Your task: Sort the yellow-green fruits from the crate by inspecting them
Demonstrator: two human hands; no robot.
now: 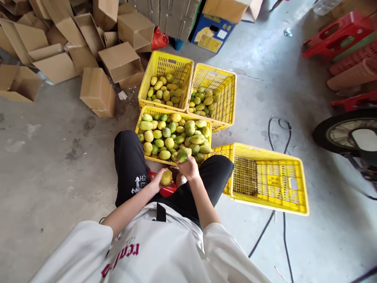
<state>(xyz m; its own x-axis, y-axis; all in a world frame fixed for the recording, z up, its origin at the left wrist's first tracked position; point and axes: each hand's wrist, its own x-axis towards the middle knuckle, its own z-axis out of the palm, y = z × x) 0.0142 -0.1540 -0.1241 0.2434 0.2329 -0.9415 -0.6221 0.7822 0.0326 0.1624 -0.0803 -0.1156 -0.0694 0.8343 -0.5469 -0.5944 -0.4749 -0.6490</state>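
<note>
We judge the step in hand to be picking through fruit, one piece in each hand, over the near yellow plastic lattice crate (138, 131), which is heaped with green and yellow oval fruits (167, 135).

Our left hand (159, 180) is cupped half closed around a yellowish oval fruit (166, 177). We hold it low between our knees, just above the red plastic stool (167, 192) we sit on. Our right hand (189, 167) curls round a greener oval fruit (182, 155) at the crate's near rim. We cannot tell whether that fruit touches the heap or hangs just above it. The two held fruits are near each other, the greener one farther and to the right.

In our judgement, the next move calls for settling where each fruit belongs and keeping a firm grip across the reach. The far-left yellow crate (165, 57) and the far-right yellow crate (215, 68), both partly filled, lie beyond the heap and ask for a forward stretch. The almost empty yellow crate (271, 149) lies near on the right, just beside our right knee. Brown cardboard boxes (118, 59) are scattered on the floor far to the left.
</note>
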